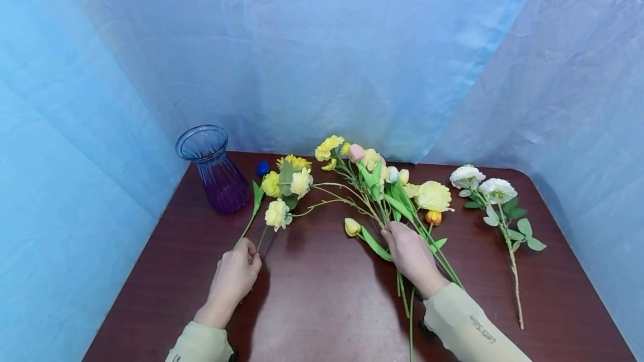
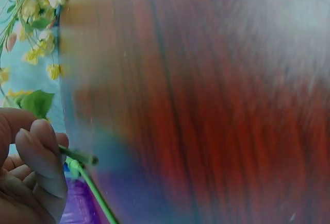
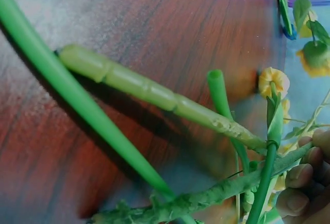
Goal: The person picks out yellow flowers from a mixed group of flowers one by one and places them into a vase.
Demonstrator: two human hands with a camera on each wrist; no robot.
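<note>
On the left, my left hand (image 1: 235, 272) pinches the thin stem of an artificial yellow flower; the cut stem end (image 2: 85, 157) sticks out past the fingertips in the left wrist view. Pale yellow blooms (image 1: 278, 214) and a bright yellow one (image 1: 294, 162) are ahead of that hand. Beside it runs the stem of a blue tulip (image 1: 262, 168). My right hand (image 1: 410, 253) grips stems within a mixed bunch; a knobbly green stem (image 3: 206, 198) leads into its fingers (image 3: 296, 201). Pink tulips (image 1: 356, 152), a yellow tulip (image 1: 352, 227) and a large yellow bloom (image 1: 434, 196) surround it.
A ribbed glass vase (image 1: 213, 169), blue above and purple below, stands at the back left. A white-flowered branch (image 1: 498, 190) lies at the right. An orange tulip (image 1: 433, 217) is beside the bunch. Blue cloth (image 1: 322, 60) hangs behind the brown table (image 1: 312, 306).
</note>
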